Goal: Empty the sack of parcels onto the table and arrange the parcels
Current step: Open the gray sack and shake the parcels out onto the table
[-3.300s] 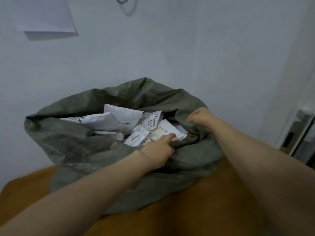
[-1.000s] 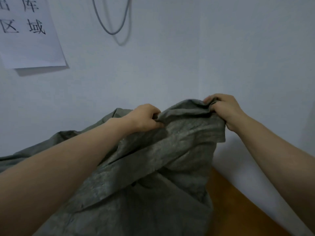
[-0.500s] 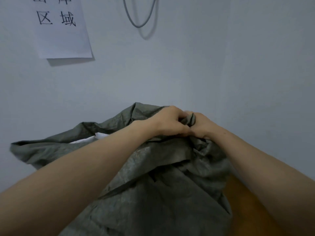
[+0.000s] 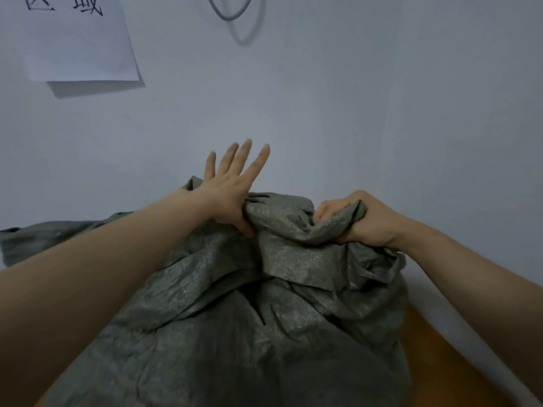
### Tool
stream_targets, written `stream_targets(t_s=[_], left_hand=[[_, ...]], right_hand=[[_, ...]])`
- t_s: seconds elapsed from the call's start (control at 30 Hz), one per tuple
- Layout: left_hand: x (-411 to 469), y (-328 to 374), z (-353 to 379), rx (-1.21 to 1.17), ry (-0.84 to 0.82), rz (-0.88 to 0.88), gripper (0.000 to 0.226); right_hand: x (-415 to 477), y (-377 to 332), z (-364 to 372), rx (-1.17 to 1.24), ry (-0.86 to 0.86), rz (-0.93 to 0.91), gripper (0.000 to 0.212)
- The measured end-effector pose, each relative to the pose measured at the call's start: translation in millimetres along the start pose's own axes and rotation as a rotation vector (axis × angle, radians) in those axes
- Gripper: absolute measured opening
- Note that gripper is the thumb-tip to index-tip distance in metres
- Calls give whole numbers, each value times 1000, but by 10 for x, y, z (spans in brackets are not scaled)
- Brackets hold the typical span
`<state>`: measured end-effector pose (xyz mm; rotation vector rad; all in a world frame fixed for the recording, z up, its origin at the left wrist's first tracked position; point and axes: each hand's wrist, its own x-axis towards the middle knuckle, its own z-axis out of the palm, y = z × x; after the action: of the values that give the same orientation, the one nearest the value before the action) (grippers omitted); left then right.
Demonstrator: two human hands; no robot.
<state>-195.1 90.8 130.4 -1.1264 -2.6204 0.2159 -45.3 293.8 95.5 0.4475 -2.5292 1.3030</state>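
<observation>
Here, paper sign (image 4: 79, 42) on wall at far left, then left hand (image 4: 227, 190) open, fingers splayed, its heel against the top fold of the grey sack (image 4: 235, 318), right hand (image 4: 364, 220) fisted on bunched sack fabric, sack slumped on orange table (image 4: 435, 356), parcels not visible.

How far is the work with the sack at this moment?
Done: nothing visible yet; no parcels show. In hand: the right hand grips a bunch of the grey sack, the left hand is open against it. Left: emptying onto the table, arranging.
</observation>
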Motion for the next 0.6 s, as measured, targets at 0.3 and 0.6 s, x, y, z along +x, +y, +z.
stream_targets(t_s=[0.3,0.6], left_hand=[[162,-22,122,-423,-125,20,32],[225,-254,-859,-372,525,-311,26]], right_hand=[[57,76,-313,90,293,241,30],[787,-552,-631,26,770,-4,22]])
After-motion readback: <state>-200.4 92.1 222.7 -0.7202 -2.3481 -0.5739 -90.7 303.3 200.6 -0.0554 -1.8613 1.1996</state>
